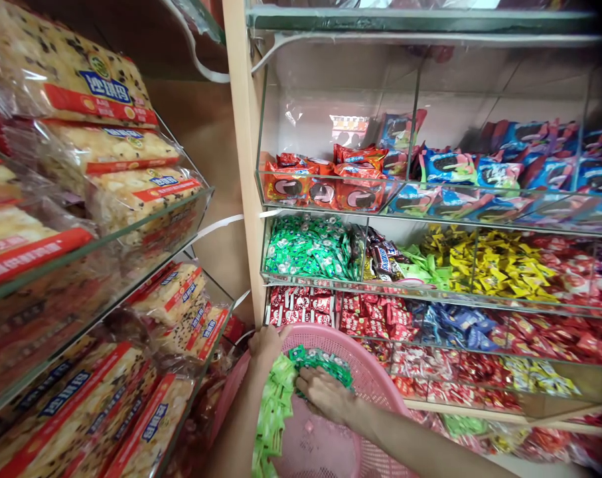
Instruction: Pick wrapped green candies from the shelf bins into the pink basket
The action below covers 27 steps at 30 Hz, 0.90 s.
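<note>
Left hand (267, 345) grips pink basket (375, 378) rim; right hand (325, 393) fingers closed on green sweets (325, 362). Risk: loose grip, packets spill over basket edge.

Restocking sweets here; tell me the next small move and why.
Probably close the right hand on the dark green packets and lift them from the pink basket, while the left hand steadies its rim: the green sweets bin sits just above.
</note>
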{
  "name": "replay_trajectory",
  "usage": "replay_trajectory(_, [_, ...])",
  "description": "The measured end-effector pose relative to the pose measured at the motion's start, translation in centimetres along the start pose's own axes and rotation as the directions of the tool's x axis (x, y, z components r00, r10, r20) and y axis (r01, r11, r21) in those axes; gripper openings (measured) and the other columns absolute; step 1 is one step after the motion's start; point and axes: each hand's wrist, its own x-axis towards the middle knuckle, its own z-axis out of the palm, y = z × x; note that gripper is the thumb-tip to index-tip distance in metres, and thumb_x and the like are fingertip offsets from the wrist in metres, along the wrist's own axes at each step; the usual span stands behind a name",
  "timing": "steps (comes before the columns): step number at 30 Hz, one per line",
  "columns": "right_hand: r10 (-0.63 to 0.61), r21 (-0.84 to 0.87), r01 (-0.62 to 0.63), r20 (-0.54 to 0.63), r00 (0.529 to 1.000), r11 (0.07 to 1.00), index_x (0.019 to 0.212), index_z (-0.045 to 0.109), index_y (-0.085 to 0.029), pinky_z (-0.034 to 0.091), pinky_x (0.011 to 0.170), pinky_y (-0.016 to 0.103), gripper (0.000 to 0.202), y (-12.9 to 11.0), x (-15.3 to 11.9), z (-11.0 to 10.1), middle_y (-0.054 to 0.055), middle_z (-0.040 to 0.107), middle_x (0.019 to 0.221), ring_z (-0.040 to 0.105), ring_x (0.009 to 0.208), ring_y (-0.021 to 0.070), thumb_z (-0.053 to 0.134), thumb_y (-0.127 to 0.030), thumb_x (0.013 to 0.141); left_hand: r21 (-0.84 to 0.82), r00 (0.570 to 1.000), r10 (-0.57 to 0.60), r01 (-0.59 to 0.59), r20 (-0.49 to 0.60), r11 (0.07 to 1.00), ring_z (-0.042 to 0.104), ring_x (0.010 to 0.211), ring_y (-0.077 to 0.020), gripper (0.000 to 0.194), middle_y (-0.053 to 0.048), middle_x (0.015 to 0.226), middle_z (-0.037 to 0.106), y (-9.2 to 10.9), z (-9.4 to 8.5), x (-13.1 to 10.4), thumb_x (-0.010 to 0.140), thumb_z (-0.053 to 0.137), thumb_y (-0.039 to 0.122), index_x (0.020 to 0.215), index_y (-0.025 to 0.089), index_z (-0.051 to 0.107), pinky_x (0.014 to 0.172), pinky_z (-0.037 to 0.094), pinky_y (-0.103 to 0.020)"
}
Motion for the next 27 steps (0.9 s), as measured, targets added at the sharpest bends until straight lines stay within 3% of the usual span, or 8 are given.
replay_trajectory(9, [0.027, 0.052, -0.032, 0.082, 0.996, 0.998, 0.107, 0.056, -0.017, 0.043, 0.082, 0.034, 0.038, 0.2, -0.3, -0.5, 0.008, 0.061, 0.103, 0.058, 0.095, 0.0236, 0.068, -0.033, 0.075, -0.002, 1.0, -0.001, 0.001, -0.005, 1.0, 0.061, 0.103, -0.0324, 0.073, -0.02, 0.107, 0.066, 0.0, 0.0, -0.1, 0.084, 0.023, 0.067, 0.104, 0.012, 0.066, 0.081, 0.046, -0.038])
replay_trajectory(20, [0.072, -0.102, -0.075, -0.025, 0.997, 0.992, 0.098, 0.058, -0.016, 0.039, 0.082, 0.038, 0.038, 0.0, 0.5, -0.2, 0.008, 0.064, 0.091, 0.056, 0.088, 0.0245, 0.068, -0.044, 0.074, 0.008, 1.0, 0.019, -0.019, -0.019, 1.0, 0.062, 0.101, -0.0332, 0.073, -0.02, 0.106, 0.067, 0.0, 0.1, -0.1, 0.084, 0.022, 0.066, 0.103, 0.011, 0.066, 0.08, 0.047, -0.04])
replay_trajectory(27, [0.078, -0.077, -0.084, -0.082, 0.994, 0.993, 0.094, 0.059, -0.017, 0.04, 0.081, 0.038, 0.045, 0.4, 0.7, 0.6, 0.007, 0.063, 0.087, 0.055, 0.087, 0.0244, 0.069, -0.053, 0.069, 0.001, 1.0, 0.012, -0.012, -0.006, 1.0, 0.061, 0.102, -0.0336, 0.073, -0.021, 0.106, 0.066, 0.1, -0.1, -0.2, 0.084, 0.023, 0.066, 0.103, 0.01, 0.066, 0.081, 0.046, -0.04])
